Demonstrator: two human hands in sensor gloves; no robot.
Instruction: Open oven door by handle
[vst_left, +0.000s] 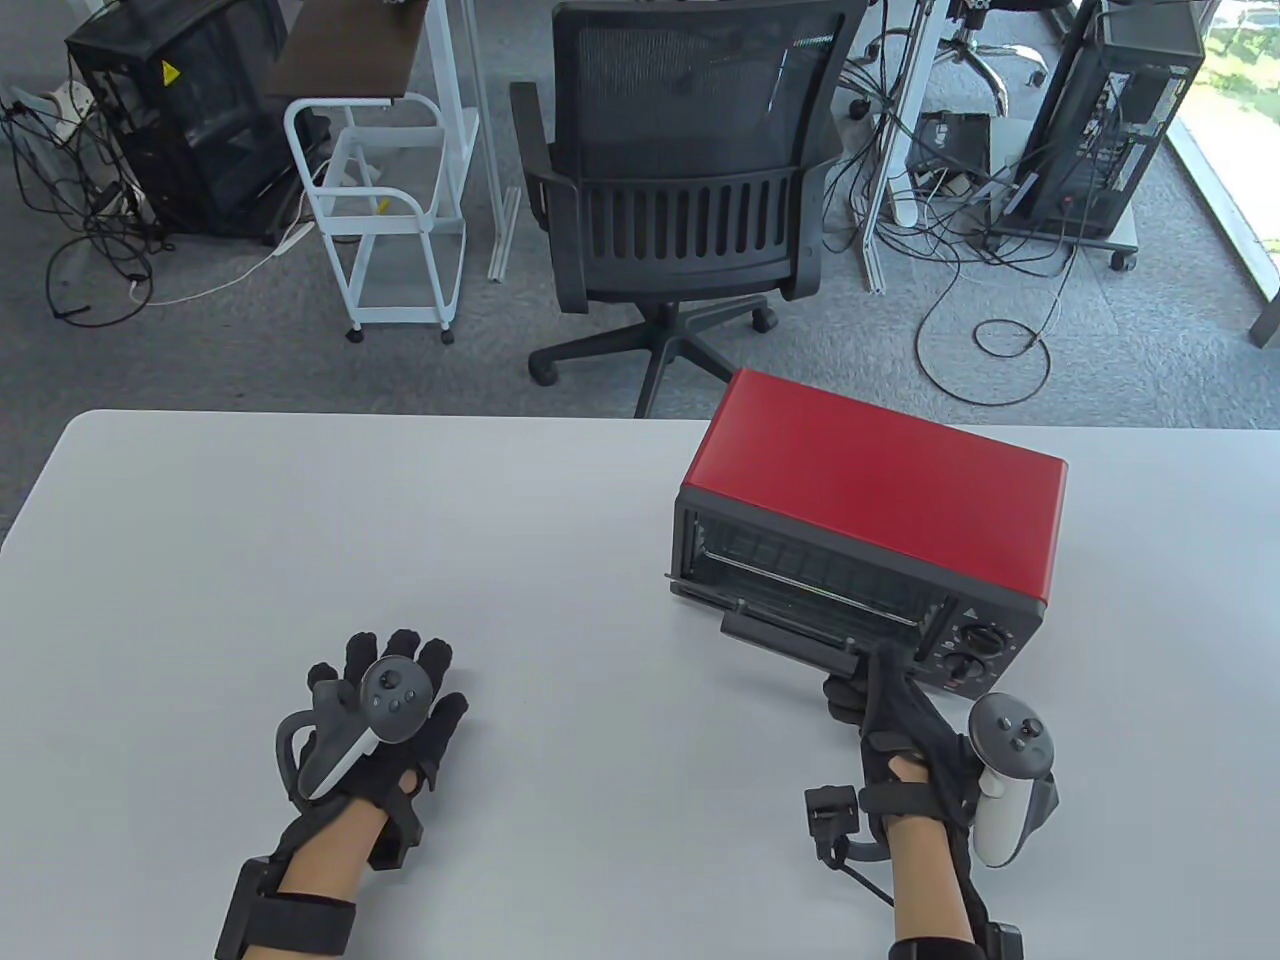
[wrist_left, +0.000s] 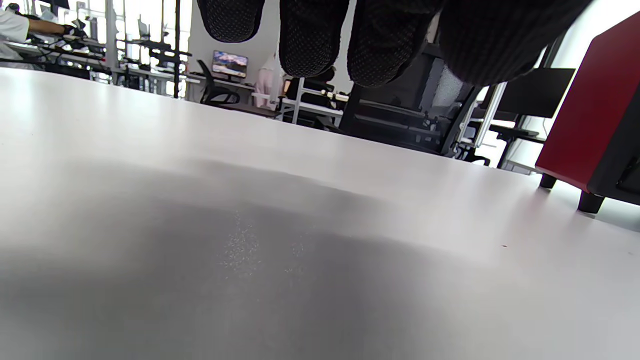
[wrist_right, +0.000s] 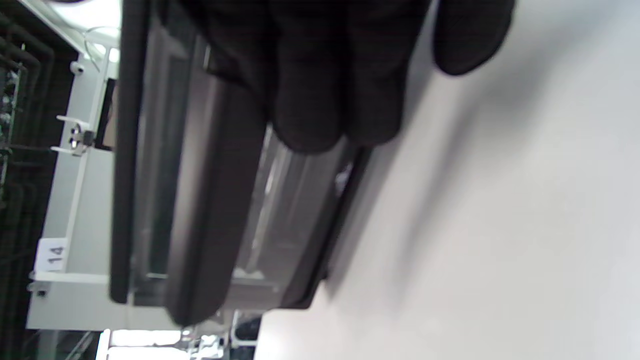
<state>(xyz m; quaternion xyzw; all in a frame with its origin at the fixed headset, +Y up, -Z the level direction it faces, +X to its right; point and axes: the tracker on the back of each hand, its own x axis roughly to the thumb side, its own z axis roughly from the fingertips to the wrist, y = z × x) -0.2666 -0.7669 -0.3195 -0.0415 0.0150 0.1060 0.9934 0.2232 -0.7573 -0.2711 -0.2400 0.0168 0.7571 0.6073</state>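
Black gloves (vst_left: 905, 735), grey trackers (vst_left: 1010, 775), bare forearms (vst_left: 925, 885)

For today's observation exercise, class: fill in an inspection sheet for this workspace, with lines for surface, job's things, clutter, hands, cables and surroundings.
Surface: white table, bare where it shows.
Job's things: red oven at the table's right; its door tilted partly open; handle along the door's near edge.
Clutter: nothing seen on the table.
Hands: right hand has its grip on the handle's right end; left hand rests flat on the table, holding nothing.
Cables: loose cables on the floor behind; glove lead by the right wrist.
Surroundings: office chair, white cart, computer tower.
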